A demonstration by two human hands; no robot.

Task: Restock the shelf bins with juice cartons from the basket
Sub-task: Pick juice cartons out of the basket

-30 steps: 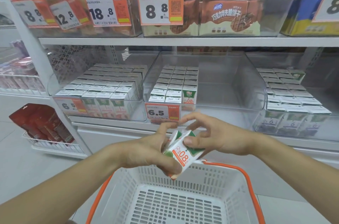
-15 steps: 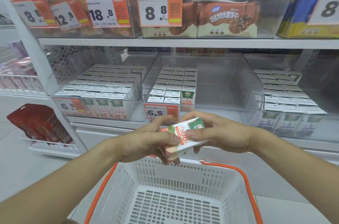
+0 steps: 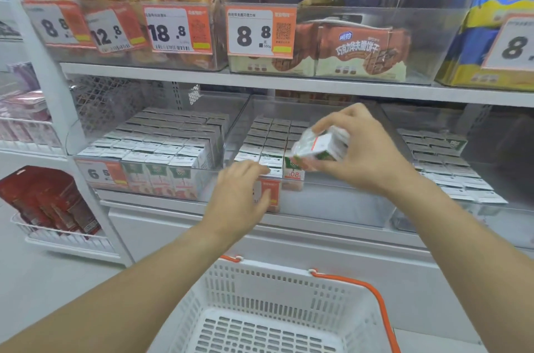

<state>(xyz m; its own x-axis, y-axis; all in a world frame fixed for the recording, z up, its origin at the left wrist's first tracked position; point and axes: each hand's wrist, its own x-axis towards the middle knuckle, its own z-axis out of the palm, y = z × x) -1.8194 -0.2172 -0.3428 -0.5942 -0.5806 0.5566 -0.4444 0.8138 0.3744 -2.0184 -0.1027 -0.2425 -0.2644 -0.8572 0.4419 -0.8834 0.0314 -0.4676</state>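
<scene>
Head-worn view, facing forward-down, close to shelf bins (image 3: 312,208)

Basket (image 3: 289,289) nearest, below both hands. Three bins side by side on the shelf behind it: left bin (image 3: 86,147) packed with cartons, middle bin (image 3: 332,202) holds rows in its left part only, right bin (image 3: 491,150) partly filled. Right hand (image 3: 364,150) holds a carton (image 3: 318,147) over the middle bin; left hand (image 3: 239,193) at that bin's front wall.
</scene>
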